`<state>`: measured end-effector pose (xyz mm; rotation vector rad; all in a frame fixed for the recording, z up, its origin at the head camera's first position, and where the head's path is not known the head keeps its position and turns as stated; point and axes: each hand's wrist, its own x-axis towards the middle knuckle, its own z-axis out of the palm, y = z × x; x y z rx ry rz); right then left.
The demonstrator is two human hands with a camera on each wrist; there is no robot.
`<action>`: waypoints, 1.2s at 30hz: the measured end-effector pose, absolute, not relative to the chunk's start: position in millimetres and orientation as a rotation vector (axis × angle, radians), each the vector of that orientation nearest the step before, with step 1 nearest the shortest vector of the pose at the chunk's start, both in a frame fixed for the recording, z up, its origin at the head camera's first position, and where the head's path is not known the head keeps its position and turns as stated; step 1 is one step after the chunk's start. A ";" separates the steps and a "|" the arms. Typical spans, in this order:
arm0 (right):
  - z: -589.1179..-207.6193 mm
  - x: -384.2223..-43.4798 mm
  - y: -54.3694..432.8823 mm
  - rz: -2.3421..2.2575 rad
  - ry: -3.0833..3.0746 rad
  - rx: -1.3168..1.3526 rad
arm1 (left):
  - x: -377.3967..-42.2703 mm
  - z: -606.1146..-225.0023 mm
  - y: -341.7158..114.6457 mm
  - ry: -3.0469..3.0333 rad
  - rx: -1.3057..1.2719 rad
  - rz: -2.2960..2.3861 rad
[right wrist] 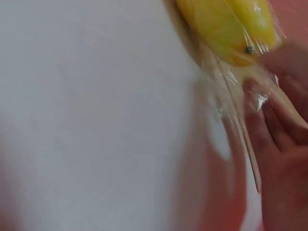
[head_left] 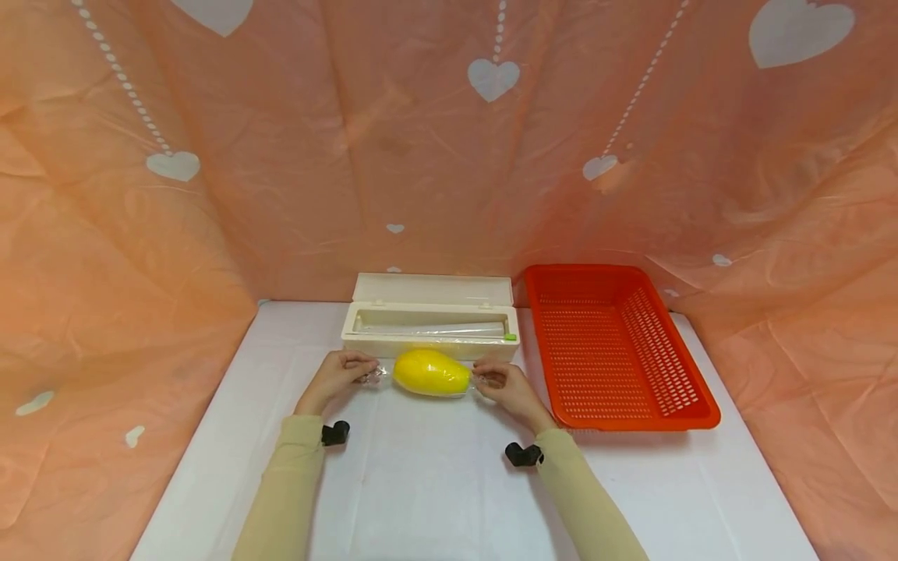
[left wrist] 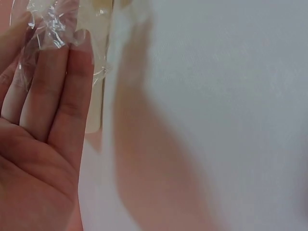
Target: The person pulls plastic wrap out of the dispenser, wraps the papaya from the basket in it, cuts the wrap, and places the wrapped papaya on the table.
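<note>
Head view puts the yellow fruit (head_left: 429, 373) right between my hands, on its side in front of the box, its slimmer end toward my right; whether it rests on the table or hangs just above, I can't tell; clear film (left wrist: 55, 21) is wrapped round it, and I've got both ends! My left hand (head_left: 338, 375) has the gathered film pinched between thumb and fingertips, fingers reaching inward; my right hand (head_left: 508, 387) pinches the other end, close up against the fruit, fingers bent; both forearms angle in from below, in pale sleeves (head_left: 284, 483).

Over to the left wrist view, and there's my palm, fingers long and side by side, film crinkling bright at their tips; the right wrist view gives what the head view can't, a small dark spot (right wrist: 249, 49) at the fruit's end; smooth yellow skin, glossy streaks of film across it!

Just behind, the cream box (head_left: 372, 347), lid raised, a pale roll (head_left: 449, 329) inside; to its right, the red basket (head_left: 638, 424); all on the white table (head_left: 421, 483).
</note>
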<state>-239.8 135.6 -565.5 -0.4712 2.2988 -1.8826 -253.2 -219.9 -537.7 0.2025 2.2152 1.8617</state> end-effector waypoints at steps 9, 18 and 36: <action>-569.4 -240.3 128.0 -1.948 2.503 -0.320 | -249.0 -533.4 -221.3 2.281 0.042 1.791; -569.2 -243.1 132.1 -2.189 2.108 -0.084 | -246.2 -535.9 -236.1 2.135 0.206 1.749; -570.4 -238.8 136.5 -2.021 2.454 -0.206 | -247.6 -535.6 -232.5 2.214 0.054 1.863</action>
